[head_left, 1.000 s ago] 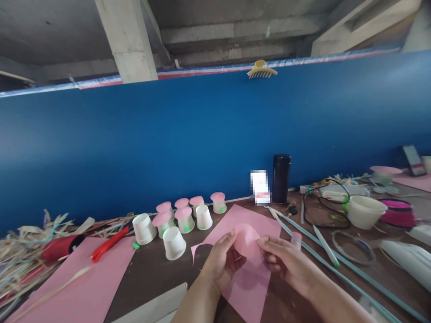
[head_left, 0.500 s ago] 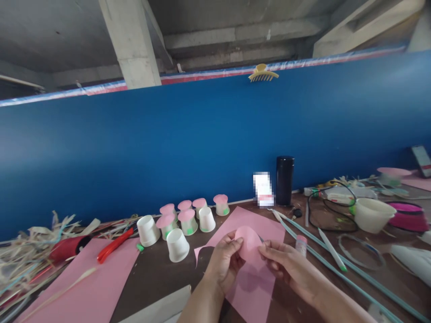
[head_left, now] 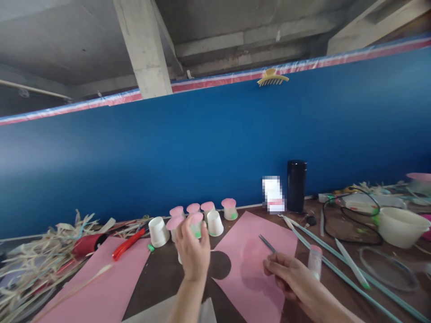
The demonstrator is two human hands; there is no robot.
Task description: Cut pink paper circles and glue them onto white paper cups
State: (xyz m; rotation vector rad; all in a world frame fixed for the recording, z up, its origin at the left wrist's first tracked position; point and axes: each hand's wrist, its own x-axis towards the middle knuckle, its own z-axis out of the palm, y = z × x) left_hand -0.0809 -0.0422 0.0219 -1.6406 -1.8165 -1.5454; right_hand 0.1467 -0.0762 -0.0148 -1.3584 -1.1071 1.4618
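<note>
left hand: the bare left hand (head_left: 193, 253) is hovering over the near side of the cup row; fingers are curving, cannot tell if apart or clamped on something, nor if touching a cup.
right hand: the bare right hand (head_left: 289, 273) is clamping its fingers on a slim dark-grey metal tool (head_left: 266, 243), over the pink sheet.
tool tip: is pointing away from the person and leftward; best be angling it down and clear of the left hand.
pink sheet: the large flat pink paper sheet (head_left: 259, 294) is lying on the brown table (head_left: 141, 282), a round bite showing along its left edge; likely worth keeping flat so it isn't creasing under the right wrist.
pale patch: a faint paler round patch (head_left: 252, 251) is showing on the sheet; too blurred to call.
pink-topped cups: small pale cups with round pink tops (head_left: 230, 210) are standing behind the left hand, closely grouped; a light, raised approach is probably safest, tops overhanging.
plain cups: white tapered cups (head_left: 159, 232) are standing wider end down; one is mostly hiding behind the left hand.
tube: pink-capped clear tube (head_left: 315, 262) is standing just beyond the right hand, so an elbow swing could be tipping it.
</note>
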